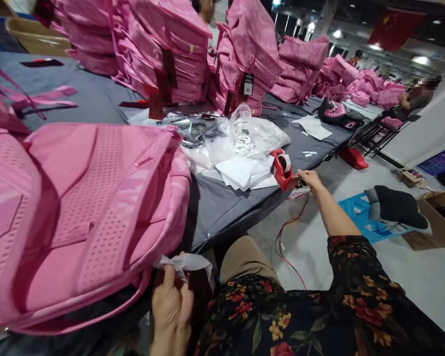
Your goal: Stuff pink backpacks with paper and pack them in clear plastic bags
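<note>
My left hand [172, 299] is closed on a thin, crumpled white sheet [195, 263], right beside the lower edge of a pink backpack [111, 183]. The backpack lies on the table with its perforated padded back and straps facing up. Out to the right, my right hand [310, 179] pinches at the front end of a red tape dispenser [283, 170], where the end of the tape appears to be; the strip itself is hardly visible. The dispenser sits at the table's edge with a roll of tape in it. Loose white papers [244, 170] lie to its left.
Stacked pink backpacks [163, 54] line the far side of the grey-covered table [226, 212]. Clear plastic bags [259, 136] lie mid-table. Red cables [282, 232] hang to the floor. At right stand a blue stool [356, 212] bearing a dark item and a cardboard box [437, 222].
</note>
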Demonstrator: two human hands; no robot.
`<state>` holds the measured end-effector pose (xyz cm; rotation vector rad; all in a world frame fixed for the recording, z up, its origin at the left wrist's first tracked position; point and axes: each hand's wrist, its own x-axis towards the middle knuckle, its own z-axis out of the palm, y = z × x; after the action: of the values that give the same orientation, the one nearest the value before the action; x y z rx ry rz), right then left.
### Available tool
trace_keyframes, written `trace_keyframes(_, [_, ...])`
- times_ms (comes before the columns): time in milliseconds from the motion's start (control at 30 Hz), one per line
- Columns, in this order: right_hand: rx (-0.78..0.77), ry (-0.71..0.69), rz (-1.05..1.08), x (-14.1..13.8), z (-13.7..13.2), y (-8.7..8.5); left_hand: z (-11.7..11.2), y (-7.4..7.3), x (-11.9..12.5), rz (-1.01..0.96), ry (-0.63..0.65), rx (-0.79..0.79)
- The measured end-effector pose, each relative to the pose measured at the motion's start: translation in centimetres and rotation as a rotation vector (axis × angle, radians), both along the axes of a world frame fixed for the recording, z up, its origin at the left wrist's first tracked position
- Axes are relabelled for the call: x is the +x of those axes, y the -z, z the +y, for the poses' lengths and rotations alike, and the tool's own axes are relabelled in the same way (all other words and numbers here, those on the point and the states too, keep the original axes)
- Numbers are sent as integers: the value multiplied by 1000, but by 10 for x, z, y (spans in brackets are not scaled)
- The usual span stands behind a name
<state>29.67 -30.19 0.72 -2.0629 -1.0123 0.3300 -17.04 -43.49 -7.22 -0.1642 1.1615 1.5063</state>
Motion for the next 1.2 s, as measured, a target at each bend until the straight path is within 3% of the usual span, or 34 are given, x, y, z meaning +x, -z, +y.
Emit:
trace_keyframes(200, [10,-14,112,-11,18,11,4,14,2,35,-53,70])
trace_keyframes(367, [162,-14,17,-15,-8,9,2,18,4,90,-81,124])
trace_keyframes(467, [269,26,290,-25,-31,18,2,21,5,161,-84,152])
trace_keyframes(600, [247,17,708,-63,-34,39,3,23,9,249,-76,174])
trace_keyframes(700, [133,-184,859,-125,-31,50,3,21,16,256,-101,171])
trace_keyframes(833, [13,-799,975,-234,-48,42,6,15,23,197,-121,191])
trace_keyframes(933, [-17,-1281,662,-297,-58,22,12,11,23,172,-129,257])
trace_keyframes(1000, [7,-1497,396,-326,-55,12,14,10,22,179,-150,318])
trace_keyframes(1067, [56,-1588,159,-346,-48,9,16,10,22,200,-176,359])
trace_keyframes(1200, [64,-1538,-289,-364,-38,17,16,12,22,209,-195,353])
